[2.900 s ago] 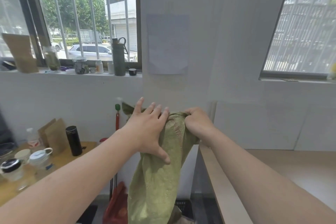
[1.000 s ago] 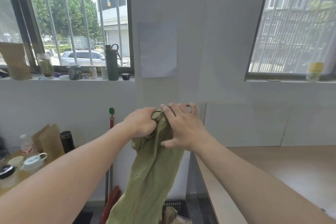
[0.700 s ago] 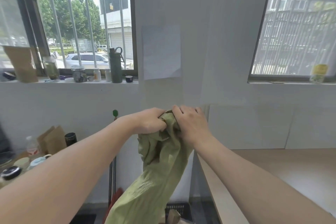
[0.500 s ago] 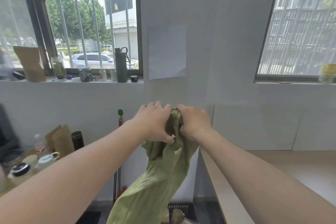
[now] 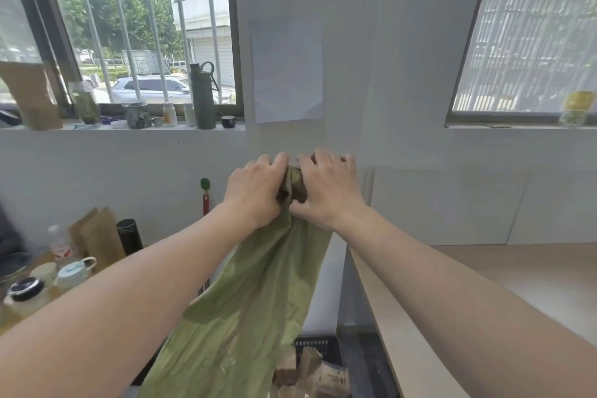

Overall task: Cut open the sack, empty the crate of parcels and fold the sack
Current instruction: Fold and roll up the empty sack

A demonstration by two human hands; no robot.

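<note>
You faced a white wall between two barred windows, with a sheet of paper [image 5: 287, 71] taped at its middle. The left sill held jars, small bottles and a tall dark green bottle [image 5: 202, 95]. A pale wooden surface [image 5: 484, 284] ran along your right side, and a lower surface [image 5: 19, 307] at your left carried cups, a black flask and brown paper bags.

You held the green sack [image 5: 245, 294] out in front of you at arm's length, high enough that its long body hung free and slanted down toward your lower left. Your left hand [image 5: 255, 192] was closed on the bunched top of the sack from the left. Your right hand [image 5: 326, 191] pressed onto the same bunch from the right, thumb underneath and fingers [image 5: 323, 158] curled over the top. The two hands touched, with only a small knot of cloth showing between them.

The sack looked limp and empty, so you seemed to be gathering its top edge as a start on folding; holding it up probably let the fabric hang straight.

Below, on the floor near the hanging sack, a dark plastic crate [image 5: 318, 346] showed its rim, with brown parcels [image 5: 310, 371] heaped there. Whether they lay inside the crate or beside it was unclear.
</note>
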